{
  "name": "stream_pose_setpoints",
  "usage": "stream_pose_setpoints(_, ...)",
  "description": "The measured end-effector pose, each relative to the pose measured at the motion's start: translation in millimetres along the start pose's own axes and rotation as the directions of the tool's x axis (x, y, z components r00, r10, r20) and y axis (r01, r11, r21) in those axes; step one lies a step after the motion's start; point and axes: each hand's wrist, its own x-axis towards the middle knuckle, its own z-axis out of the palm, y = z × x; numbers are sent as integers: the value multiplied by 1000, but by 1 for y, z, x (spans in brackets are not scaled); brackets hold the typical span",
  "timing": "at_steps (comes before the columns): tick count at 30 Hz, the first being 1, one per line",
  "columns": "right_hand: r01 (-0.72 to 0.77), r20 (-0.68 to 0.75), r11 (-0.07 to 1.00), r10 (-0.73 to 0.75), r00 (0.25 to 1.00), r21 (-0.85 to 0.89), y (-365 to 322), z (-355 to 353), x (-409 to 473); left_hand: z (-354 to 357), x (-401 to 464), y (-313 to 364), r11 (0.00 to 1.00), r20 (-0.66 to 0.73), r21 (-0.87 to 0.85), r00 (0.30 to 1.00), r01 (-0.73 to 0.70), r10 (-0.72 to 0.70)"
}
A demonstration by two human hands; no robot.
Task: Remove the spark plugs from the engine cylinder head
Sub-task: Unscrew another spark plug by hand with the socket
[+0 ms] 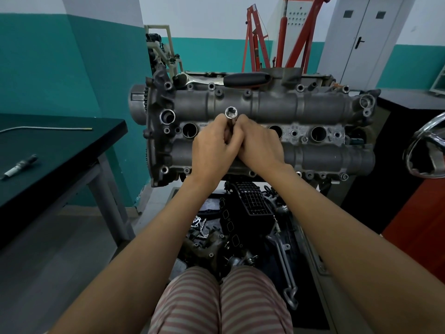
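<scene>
While gripped, socket [231, 113] upright.

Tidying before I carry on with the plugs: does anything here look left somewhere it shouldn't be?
The ratchet lies loose along the cylinder head's far edge, where it could slide off. A spark plug lies loose on the black table. Both hands grip the socket.

**Both hands on the socket**

Left hand [214, 150] and right hand [258, 145] grip an upright socket [231, 114] over the cylinder head [313, 112]. A ratchet [231, 79] lies along the head's far edge. A spark plug [20, 166] rests on the table [60, 145].
</scene>
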Motion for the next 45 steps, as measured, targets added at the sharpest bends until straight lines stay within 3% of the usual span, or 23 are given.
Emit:
stream_pose_setpoints(7, -7, -9, 1000, 7, 1000, -3, 0, -2, 0, 0, 3, 1, 998, -29, -54, 999, -26, 25)
stream_pose_setpoints(29, 18, 6, 999, -18, 1000, -31, 0, 0, -1, -1, 1, 2, 1000, -10, -3, 1000, -18, 18)
stream_pose_setpoints(37, -24, 9, 999, 24, 1000, 38, 0, 1, -1, 1, 1, 1, 1000, 10, 27, 1000, 10, -10)
stream_pose_setpoints(45, -40, 28, 999, 40, 999, -10, 1, -1, 1, 0, 4, 1, 999, -6, 11, 999, -44, 44)
